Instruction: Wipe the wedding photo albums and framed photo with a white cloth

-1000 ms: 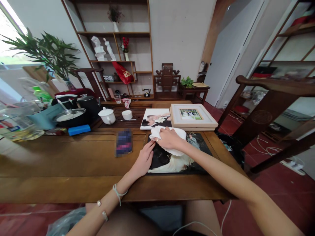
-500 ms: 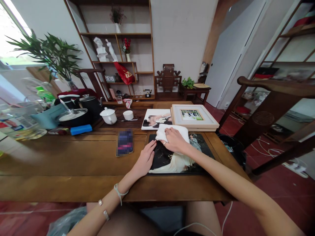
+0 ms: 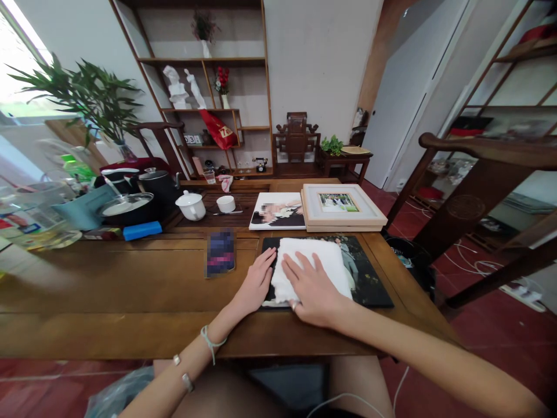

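Wood shelves (image 3: 202, 60) stand by the far wall, and a big green plant (image 3: 93, 87) is near the window on your left. You sit at a brown table (image 3: 108, 284). On it, right in front of you, a big dark photo (image 3: 372, 281) lies flat. A white cloth (image 3: 333, 261) is spread on top of it and hides most of its middle.

Your right hand (image 3: 311, 287) is flat on the cloth, with the fingers spread wide. It presses on the cloth and does not pinch it. Your left hand (image 3: 256, 278) lies flat too, fingers straight and close together, at the left edge of the photo. It holds nothing. Its fingertips are just beside the cloth; I cannot tell if they touch it.

How far along are you? The cloth is down on the photo, laid out flat. The right end of the photo is bare, and so is a thin strip at the left. I cannot tell which parts are clean, or what is left to wipe under the cloth.

Just past the photo are a white print (image 3: 300, 202) and a pale frame (image 3: 376, 219), side by side. A blurred dark thing (image 3: 220, 253) lies to the left of your left hand.
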Motion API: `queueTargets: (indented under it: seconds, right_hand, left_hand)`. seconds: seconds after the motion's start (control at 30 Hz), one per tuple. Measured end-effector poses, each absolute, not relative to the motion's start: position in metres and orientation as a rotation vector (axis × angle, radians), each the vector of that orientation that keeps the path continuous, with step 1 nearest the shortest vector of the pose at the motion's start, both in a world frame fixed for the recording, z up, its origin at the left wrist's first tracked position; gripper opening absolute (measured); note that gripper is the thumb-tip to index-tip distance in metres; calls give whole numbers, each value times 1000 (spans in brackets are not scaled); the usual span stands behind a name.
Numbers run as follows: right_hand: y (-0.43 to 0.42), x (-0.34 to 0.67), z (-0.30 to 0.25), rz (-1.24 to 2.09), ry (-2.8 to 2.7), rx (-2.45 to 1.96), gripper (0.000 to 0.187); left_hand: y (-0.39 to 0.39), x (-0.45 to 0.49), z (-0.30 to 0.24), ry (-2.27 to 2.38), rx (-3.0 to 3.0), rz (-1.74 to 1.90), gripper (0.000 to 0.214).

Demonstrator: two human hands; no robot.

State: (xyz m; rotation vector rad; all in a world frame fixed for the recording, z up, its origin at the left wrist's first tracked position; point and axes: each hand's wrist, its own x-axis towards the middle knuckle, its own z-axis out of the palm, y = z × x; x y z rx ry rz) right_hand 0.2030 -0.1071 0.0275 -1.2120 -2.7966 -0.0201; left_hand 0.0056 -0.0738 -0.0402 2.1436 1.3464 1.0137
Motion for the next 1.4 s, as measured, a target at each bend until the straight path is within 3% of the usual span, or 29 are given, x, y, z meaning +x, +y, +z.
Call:
queueTargets:
  seconds: [0.2,0.67,1.1,1.4]
  right_hand:
    - [-156,213,23,45,-2817,-1098,79]
    - [-42,203,35,32,-2709,-1289,63]
    - [-161,219,27,99,-2851,-1087,83]
    - [-59,212,24,-33,-2724,-1291,68]
  left_hand:
    - [-75,8,-36,1372,2129,1002,43]
    - [-72,6,-44,1402,2172,997,43]
    - [-74,7,-35,1377,2157,961,43]
    - [-73,6,-39,1389,2163,960,44]
